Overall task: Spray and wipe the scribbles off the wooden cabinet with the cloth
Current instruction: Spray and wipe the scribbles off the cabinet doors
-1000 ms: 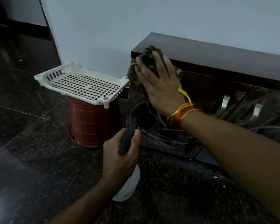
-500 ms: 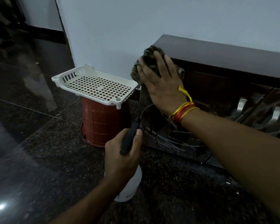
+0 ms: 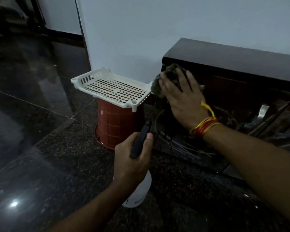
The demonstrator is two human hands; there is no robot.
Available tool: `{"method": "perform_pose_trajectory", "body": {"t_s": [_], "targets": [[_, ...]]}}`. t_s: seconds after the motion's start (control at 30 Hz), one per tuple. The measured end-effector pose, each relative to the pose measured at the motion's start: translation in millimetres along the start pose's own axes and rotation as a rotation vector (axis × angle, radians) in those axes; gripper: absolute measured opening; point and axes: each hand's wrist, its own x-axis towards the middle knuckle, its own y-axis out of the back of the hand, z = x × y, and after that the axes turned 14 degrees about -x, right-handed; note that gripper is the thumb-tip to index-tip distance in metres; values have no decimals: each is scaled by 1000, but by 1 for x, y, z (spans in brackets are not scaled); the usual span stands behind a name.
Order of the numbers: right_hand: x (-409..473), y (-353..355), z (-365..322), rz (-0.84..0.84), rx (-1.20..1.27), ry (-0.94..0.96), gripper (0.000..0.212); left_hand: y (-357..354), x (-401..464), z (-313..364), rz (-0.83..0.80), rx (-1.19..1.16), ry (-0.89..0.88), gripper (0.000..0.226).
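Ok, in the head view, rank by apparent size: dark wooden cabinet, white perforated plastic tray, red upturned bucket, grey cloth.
1. Dark wooden cabinet
2. White perforated plastic tray
3. Red upturned bucket, partly hidden under the tray
4. Grey cloth, mostly covered

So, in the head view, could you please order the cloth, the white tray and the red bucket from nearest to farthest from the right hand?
1. cloth: pressed under the right hand against the cabinet's front.
2. white tray: just left of the cloth, atop the bucket.
3. red bucket: upturned on the floor, lower left.

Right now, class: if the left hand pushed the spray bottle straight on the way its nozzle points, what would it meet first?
Probably the scribbled cabinet front, just past the spray bottle in the left hand; depth is unclear.
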Motion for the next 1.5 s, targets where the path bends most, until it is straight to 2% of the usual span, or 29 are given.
{"method": "perform_pose_trajectory", "body": {"t_s": [0.13, 0.33, 0.4, 0.47, 0.53, 0.6, 0.63, 0.77, 0.8, 0.87, 0.97, 1.03, 1.1, 1.23, 1.3, 1.37, 1.5], "targets": [[-12, -2, -14, -43, 47, -64, 58, 0, 4, -1, 15, 3, -8, 50], [-54, -9, -49, -136, 35, 228, 58, 3, 2, -10, 27, 53, 4, 45], [-47, -7, -40, -99, 29, 166, 57, 3, 0, -12, 16, 63, 7, 46], [-37, -5, -32, -63, 45, 26, 56, 2, 0, -16, 13, 64, 14, 46], [-34, -3, -31, -76, 70, -93, 57, 1, 0, -20, 12, 64, 14, 52], [-39, -3, -41, -104, 87, -131, 58, 0, 0, -22, 3, 48, 9, 54], [-44, -5, -48, -114, 85, -101, 58, -1, 1, -23, 2, 42, 9, 55], [-71, -16, -68, -182, 41, 264, 54, -1, 0, -27, -1, 47, 28, 54], [-73, -16, -66, -191, 40, 307, 55, 0, -1, -29, -4, 46, 36, 55], [-69, -14, -56, -126, 21, 261, 54, 0, -2, -31, -10, 48, 48, 55], [-56, -10, -39, -64, 36, -21, 58, 0, -5, -35, -24, 53, 54, 56], [-53, -8, -37, -72, 65, -135, 59, 0, -5, -37, -29, 64, 54, 58], [-57, -9, -48, -107, 91, -119, 60, 0, -5, -39, -25, 65, 57, 59], [-85, -19, -78, -143, 95, 231, 52, -1, -5, -39, -28, 65, 61, 59], [-90, -19, -80, -140, 96, 296, 52, -1, -7, -40, -32, 63, 58, 58], [-84, -19, -78, -94, 94, 249, 52, -1, -9, -41, -29, 75, 67, 53], [-68, -18, -77, -90, 74, 23, 57, 0, -9, -43, -24, 80, 77, 48]]}}
